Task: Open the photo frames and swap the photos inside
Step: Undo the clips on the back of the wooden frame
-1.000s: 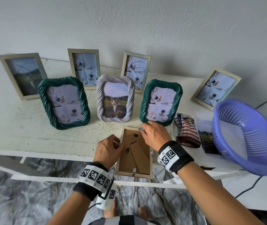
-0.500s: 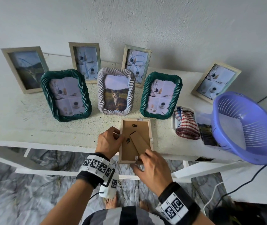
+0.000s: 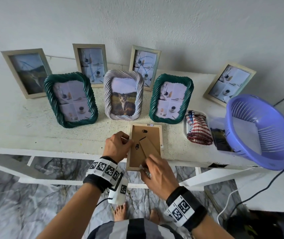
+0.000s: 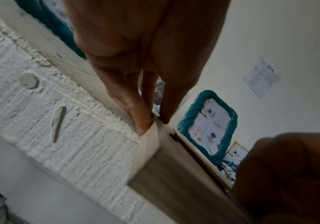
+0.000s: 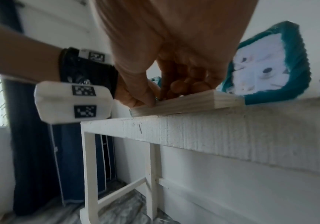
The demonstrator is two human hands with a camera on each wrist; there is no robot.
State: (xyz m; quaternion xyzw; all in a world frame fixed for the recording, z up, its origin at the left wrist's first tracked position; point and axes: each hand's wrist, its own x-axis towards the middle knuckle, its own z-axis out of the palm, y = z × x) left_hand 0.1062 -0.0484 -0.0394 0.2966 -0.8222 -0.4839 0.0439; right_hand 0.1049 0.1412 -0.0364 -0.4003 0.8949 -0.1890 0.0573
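- The left hand [image 3: 118, 146] pinches the left rail of the face-down wooden frame [image 3: 144, 145], fingertips [image 4: 143, 122] closed on its edge in the left wrist view.
- The right hand [image 3: 158, 171] has thumb and curled fingers [image 5: 182, 84] bunched at the frame's near rail, apparently working a small metal tab there; whether they actually pinch it I cannot tell.
- The frame lies flat at the counter [image 3: 25, 128] front edge, its near end overhanging, brown backing board and folded stand leg facing up.
- Step in hand, as I judge it: freeing the backing so the photo can come out. Next, any tabs left closed need turning aside, then the board lifted by its stand or an edge while the left hand steadies the frame.
- Risk: the overhanging end could tip off if pressed hard.
- Just behind stand two green twisted frames [image 3: 70, 100], a white twisted frame [image 3: 124, 97] with a cat photo, and plain frames against the wall.
- To the right: a striped cloth [image 3: 198, 130] on a small tray, a loose photo [image 3: 219, 137], and a tilted purple basket [image 3: 262, 130] overlapping it.
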